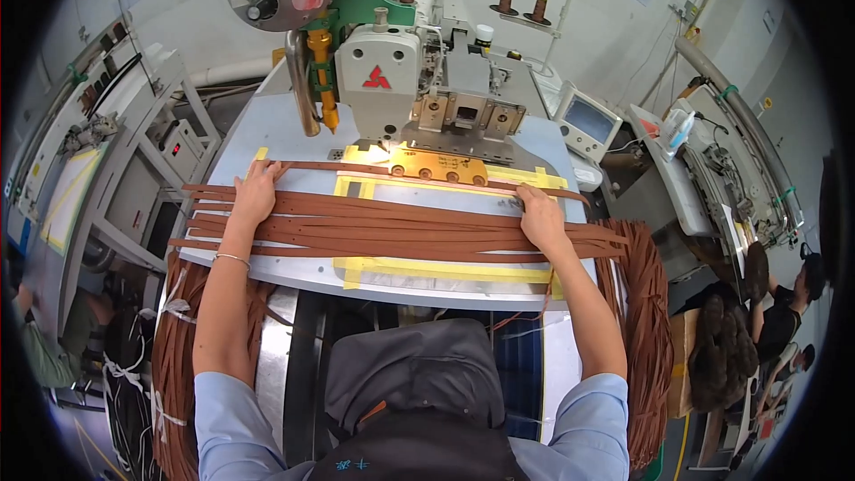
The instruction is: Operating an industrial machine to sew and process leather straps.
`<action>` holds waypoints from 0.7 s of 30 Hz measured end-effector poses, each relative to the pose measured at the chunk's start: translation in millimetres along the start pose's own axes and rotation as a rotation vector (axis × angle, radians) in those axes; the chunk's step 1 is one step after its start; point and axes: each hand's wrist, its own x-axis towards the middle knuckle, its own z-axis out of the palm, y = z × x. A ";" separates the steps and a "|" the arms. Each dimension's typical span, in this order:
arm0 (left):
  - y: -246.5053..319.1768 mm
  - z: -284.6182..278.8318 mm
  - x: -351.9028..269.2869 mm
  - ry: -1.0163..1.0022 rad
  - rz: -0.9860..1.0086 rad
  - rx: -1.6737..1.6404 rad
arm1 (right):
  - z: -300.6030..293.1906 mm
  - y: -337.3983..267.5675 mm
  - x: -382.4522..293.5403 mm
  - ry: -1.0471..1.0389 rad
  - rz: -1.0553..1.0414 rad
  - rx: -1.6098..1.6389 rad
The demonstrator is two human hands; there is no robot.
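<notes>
A single brown strap (320, 166) runs across the worktable under an industrial sewing machine's head (381, 73). My left hand (254, 194) has its fingers on the strap's left end. My right hand (542, 217) holds the same strap farther right, with its end extending beyond the fingers. Between the hands, a yellow template plate (437, 167) with several round cutouts lies against the strap, lit by a bright lamp. Nearer me, a row of loose brown straps (394, 230), several with punched holes, lies side by side beneath my wrists.
Yellow tape (447, 270) marks the white table (314, 274). Bundles of brown straps hang at the left (177, 361) and right (644, 347) edges. A control screen (589, 119) stands right of the machine; thread spools (505, 1) are behind. Other people (788, 307) are at far right.
</notes>
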 end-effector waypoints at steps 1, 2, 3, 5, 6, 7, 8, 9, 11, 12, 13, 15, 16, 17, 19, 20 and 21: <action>0.9 -0.4 -0.7 0.003 0.011 0.025 | 0.9 -0.3 -0.4 0.002 -0.005 0.012; 2.4 -0.6 -1.4 0.014 0.004 -0.003 | 2.1 -0.4 -0.8 0.025 -0.018 -0.009; 1.6 0.9 -1.8 0.016 0.000 0.006 | 1.9 0.0 -0.9 0.049 -0.028 -0.034; -0.5 5.5 -3.1 0.102 0.070 0.109 | 1.8 0.0 0.2 0.041 -0.023 -0.018; -1.0 4.7 -3.7 0.103 0.069 0.116 | 1.1 0.8 -0.1 0.030 -0.012 -0.013; -2.2 3.1 -4.7 0.166 0.115 0.182 | 1.4 3.3 0.3 0.033 -0.013 -0.007; -4.2 1.1 -6.8 0.228 0.161 0.248 | 2.5 7.2 1.3 0.016 -0.028 0.043; 0.5 -2.8 -9.7 0.230 0.161 0.248 | 0.8 12.4 0.2 -0.003 -0.041 0.087; 19.7 -20.2 -20.0 0.404 0.250 0.273 | -6.7 20.6 -4.5 0.032 -0.042 0.177; 34.0 -32.1 -25.6 0.405 0.252 0.276 | -8.5 22.9 -7.5 0.061 -0.038 0.267; 51.1 -45.4 -34.4 0.274 0.186 0.143 | -14.3 17.8 -12.5 0.058 -0.039 0.272; 74.9 -49.0 -60.0 0.391 0.260 -0.183 | -44.4 -12.8 -28.6 -0.046 0.231 0.663; 93.6 -54.3 -73.1 0.259 0.185 -0.328 | -59.9 -29.2 -39.7 -0.096 0.307 0.765; 125.9 -72.3 -89.1 0.098 0.165 -0.582 | -59.2 -32.9 -56.2 -0.055 0.230 0.843; 161.2 -81.4 -125.1 -0.043 0.186 -0.846 | -72.8 -74.3 -77.6 -0.128 0.031 1.060; 177.3 -80.0 -141.4 0.032 0.273 -0.768 | -76.0 -99.9 -89.0 -0.179 0.000 1.215; 195.1 -81.7 -154.2 0.058 0.274 -0.683 | -83.0 -120.5 -99.1 -0.274 -0.004 1.263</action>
